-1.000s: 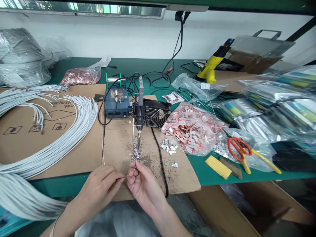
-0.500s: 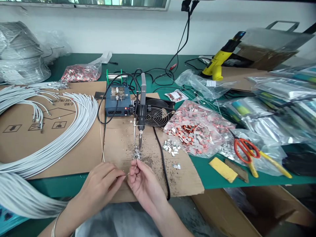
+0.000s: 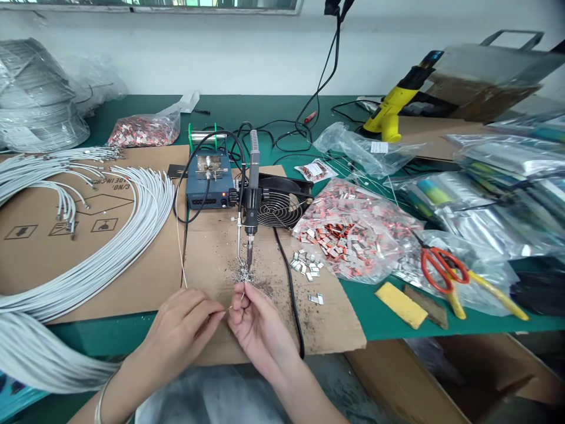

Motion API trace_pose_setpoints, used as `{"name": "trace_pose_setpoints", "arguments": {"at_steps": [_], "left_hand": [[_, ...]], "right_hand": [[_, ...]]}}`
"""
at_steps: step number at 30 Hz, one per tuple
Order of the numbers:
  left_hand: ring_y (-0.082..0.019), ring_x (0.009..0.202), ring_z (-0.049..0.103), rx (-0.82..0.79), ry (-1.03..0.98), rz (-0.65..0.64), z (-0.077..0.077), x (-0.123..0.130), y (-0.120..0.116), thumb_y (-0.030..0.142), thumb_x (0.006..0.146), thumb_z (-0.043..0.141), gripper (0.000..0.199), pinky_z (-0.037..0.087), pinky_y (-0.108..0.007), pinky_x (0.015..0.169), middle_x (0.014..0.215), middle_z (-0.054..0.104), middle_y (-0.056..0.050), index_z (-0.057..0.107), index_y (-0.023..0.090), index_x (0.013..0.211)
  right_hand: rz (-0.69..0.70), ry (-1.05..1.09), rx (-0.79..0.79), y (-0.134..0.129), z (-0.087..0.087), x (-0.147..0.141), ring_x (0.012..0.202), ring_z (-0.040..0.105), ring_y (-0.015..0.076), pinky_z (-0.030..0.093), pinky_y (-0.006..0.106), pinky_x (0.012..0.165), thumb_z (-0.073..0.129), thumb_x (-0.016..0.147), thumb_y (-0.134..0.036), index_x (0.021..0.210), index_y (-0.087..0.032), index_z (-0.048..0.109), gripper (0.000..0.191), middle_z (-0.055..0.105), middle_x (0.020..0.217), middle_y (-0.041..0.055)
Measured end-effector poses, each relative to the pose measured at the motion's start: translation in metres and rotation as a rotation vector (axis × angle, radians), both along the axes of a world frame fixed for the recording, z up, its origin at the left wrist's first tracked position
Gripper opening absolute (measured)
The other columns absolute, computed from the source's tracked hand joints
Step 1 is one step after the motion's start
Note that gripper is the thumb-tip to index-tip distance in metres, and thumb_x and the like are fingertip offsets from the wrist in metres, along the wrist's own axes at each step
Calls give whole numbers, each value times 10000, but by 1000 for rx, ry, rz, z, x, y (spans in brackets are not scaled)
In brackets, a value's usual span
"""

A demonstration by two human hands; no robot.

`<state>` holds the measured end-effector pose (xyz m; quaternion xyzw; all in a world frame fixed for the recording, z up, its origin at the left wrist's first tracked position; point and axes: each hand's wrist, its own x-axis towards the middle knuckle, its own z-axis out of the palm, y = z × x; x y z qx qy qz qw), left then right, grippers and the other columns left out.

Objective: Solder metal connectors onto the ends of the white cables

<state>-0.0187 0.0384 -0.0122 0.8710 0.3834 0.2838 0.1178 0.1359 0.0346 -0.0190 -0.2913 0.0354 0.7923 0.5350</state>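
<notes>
My left hand (image 3: 188, 324) is closed in a pinch on a thin pale wire (image 3: 229, 308), just left of my other hand. The fingers of my right hand (image 3: 260, 330) are curled and pinch the same wire near its end, directly below the tip of a soldering iron (image 3: 251, 250). Whether a small part also sits between those fingertips is hidden. The iron is clamped upright, pointing down, over a small heap of solder bits (image 3: 243, 273). Another stretch of thin pale wire (image 3: 181, 253) runs down behind my left hand.
Bundled white cables (image 3: 119, 247) lie on cardboard at left. A blue soldering station (image 3: 209, 191) and a black fan (image 3: 282, 206) stand behind the iron. To the right are small metal pieces (image 3: 306, 265), a bag of connectors (image 3: 353, 235), a yellow sponge (image 3: 401, 304) and red-handled scissors (image 3: 444, 268).
Both hands keep nearly the same pose. My right fingertips have moved very slightly up towards the iron's tip, and the whole view has shifted a little.
</notes>
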Motion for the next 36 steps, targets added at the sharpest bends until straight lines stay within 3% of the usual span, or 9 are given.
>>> {"name": "trace_pose_setpoints", "arguments": {"at_steps": [15,19,22,26,36], "left_hand": [[-116,660,506,26,9,45,3,6,5,138,858,500,75,405,-250,604,740,575,-11,568,171,858],[-123,660,515,29,13,59,1,7,6,148,860,499,77,415,-259,610,743,582,-17,574,169,861],[-127,659,525,32,24,72,3,7,6,149,865,489,93,422,-259,607,736,586,-25,581,162,864],[-129,635,522,35,11,69,6,6,5,141,863,485,97,418,-252,585,710,585,-13,576,169,847],[-118,647,522,65,-6,68,3,12,10,134,857,494,91,404,-245,596,707,591,-1,572,177,840]], "right_hand": [[-11,-3,4,4,1,2,496,561,69,486,133,499,803,615,-214,761,-67,677,242,629,584,44],[27,-33,39,-2,3,4,527,598,82,506,152,522,773,656,-203,881,-67,689,276,692,824,120],[71,-63,71,-12,4,8,593,632,97,513,154,547,754,679,-203,969,-92,686,318,649,1048,151],[119,-121,127,-28,1,20,617,635,96,501,151,545,739,697,-209,999,-131,689,316,603,1149,144],[-78,-335,115,-43,3,46,556,567,85,434,147,492,790,634,-226,790,-133,719,195,676,778,87]]}}
